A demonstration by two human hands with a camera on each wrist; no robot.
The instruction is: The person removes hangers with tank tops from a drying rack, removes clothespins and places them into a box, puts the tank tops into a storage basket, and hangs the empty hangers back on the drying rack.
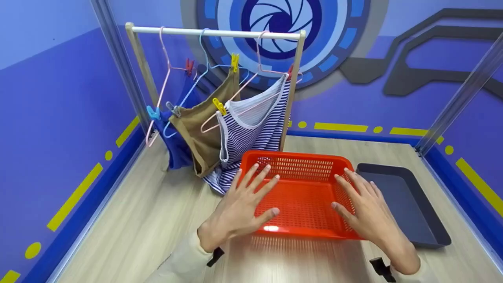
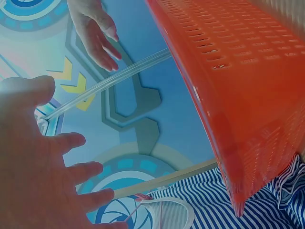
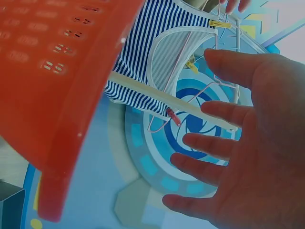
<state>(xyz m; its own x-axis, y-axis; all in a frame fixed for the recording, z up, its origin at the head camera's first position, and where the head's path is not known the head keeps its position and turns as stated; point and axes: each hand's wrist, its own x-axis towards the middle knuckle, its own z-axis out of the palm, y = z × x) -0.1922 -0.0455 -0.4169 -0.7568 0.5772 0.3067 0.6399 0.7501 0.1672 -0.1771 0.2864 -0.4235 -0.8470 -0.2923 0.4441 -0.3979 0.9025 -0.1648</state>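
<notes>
A red perforated plastic basket (image 1: 300, 200) sits on the table before me with no garments in it. My left hand (image 1: 241, 206) hovers over its left side, fingers spread and holding nothing. Over the right side is my right hand (image 1: 373, 212), likewise spread and holding nothing. In the left wrist view a gap shows between the left hand (image 2: 33, 157) and the basket's rim (image 2: 202, 107). The right wrist view shows the right hand (image 3: 257, 138) apart from the rim too. Just behind the basket hangs a navy-and-white striped top (image 1: 251, 137), its hem on the table.
A wooden-framed rack with a white rail (image 1: 220, 33) stands at the back left. On its hangers, a brown garment (image 1: 202, 131) and a blue garment (image 1: 178, 141) are clipped with clothespins (image 1: 234, 63). A dark grey tray (image 1: 404, 208) lies right of the basket. Purple-blue walls enclose the table.
</notes>
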